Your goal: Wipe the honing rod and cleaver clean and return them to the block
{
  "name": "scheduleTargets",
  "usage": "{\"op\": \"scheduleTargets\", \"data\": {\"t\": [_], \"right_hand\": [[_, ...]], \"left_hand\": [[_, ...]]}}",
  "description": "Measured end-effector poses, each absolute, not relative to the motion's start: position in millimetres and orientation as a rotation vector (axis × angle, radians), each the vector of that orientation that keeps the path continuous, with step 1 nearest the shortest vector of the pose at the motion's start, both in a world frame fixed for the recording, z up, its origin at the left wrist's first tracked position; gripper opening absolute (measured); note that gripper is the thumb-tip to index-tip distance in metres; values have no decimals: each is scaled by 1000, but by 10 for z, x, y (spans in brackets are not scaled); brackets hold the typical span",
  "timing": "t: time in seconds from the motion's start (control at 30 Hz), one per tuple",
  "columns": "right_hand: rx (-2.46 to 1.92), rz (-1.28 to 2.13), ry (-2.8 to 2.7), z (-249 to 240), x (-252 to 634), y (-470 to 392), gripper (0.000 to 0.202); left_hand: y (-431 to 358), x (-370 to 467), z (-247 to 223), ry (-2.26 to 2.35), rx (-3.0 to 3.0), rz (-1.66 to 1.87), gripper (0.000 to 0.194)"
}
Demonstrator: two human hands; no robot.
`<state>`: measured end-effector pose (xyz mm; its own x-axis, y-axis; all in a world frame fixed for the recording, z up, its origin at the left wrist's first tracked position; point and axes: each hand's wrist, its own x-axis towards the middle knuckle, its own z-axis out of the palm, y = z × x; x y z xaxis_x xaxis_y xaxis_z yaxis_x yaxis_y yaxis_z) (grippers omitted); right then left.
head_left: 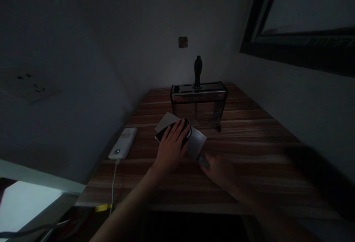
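In the dim head view, a wide-bladed cleaver (pixel 196 141) lies low over the wood-grain table, its blade pointing up and left. My right hand (pixel 219 169) is closed round its handle. My left hand (pixel 172 141) presses a dark cloth (pixel 163 134) onto the blade, fingers laid flat and slightly spread. A pale flat piece (pixel 167 121) shows beyond the cloth; whether it belongs to the blade, I cannot tell. Just behind stands a clear-sided knife rack (pixel 198 96) with one black-handled knife (pixel 198 70) upright in its top.
A white power bank (pixel 123 143) with a cable (pixel 113 183) lies at the left of the wooden table (pixel 149 197). A blurred dark object (pixel 316 175) is at the right edge. Walls border the table's left, back and right. A yellow tag (pixel 101 207) is near the front edge.
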<state>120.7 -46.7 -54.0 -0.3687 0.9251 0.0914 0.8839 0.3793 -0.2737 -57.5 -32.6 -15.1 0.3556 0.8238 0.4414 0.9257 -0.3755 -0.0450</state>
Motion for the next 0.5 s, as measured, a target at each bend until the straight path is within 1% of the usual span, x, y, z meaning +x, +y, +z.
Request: {"op": "scheduleTargets", "data": {"t": [0.27, 0.5], "right_hand": [[-1591, 308, -2406, -537, 1226, -461, 19], [-1597, 256, -2400, -527, 1216, -463, 15]], "left_hand": [[-146, -835, -3, -1688, -2154, -566, 48], [-97, -866, 3, -1706, -2117, -616, 47]]}}
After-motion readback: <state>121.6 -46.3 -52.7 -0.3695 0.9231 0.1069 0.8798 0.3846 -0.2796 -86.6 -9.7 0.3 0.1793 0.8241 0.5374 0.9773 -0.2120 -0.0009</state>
